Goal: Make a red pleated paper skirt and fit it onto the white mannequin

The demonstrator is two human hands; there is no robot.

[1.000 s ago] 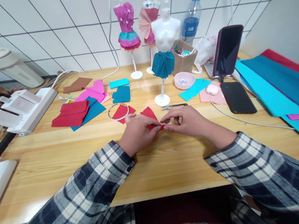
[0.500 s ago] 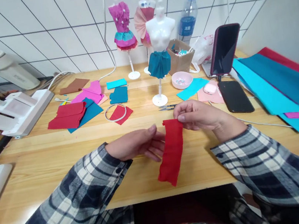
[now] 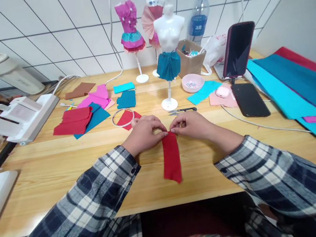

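A red fabric strip (image 3: 171, 158) hangs down between my hands over the wooden table. My left hand (image 3: 150, 132) pinches its upper left corner between thumb and finger. At the upper right corner, my right hand (image 3: 190, 125) holds the same edge in a like pinch. Just beyond my right hand lie thread snips (image 3: 186, 110) with black handles. A small white mannequin (image 3: 170, 33) in a teal skirt (image 3: 168, 65) stands upright behind the strip. Beyond my left hand, a pale ring (image 3: 113, 119) rests over a red fabric piece (image 3: 127, 119).
Folded red fabric (image 3: 72, 121) and teal pieces lie at the left, near a white power strip (image 3: 35, 119). Two dressed mannequins, one in a magenta dress (image 3: 128, 20), stand at the back. A pink bowl (image 3: 192, 83), a phone (image 3: 250, 98) and long fabric sheets (image 3: 290, 90) are on the right.
My left hand has come up from beside the strip and now pinches its top edge. My right hand has shifted slightly left with the strip, which hangs straighter.
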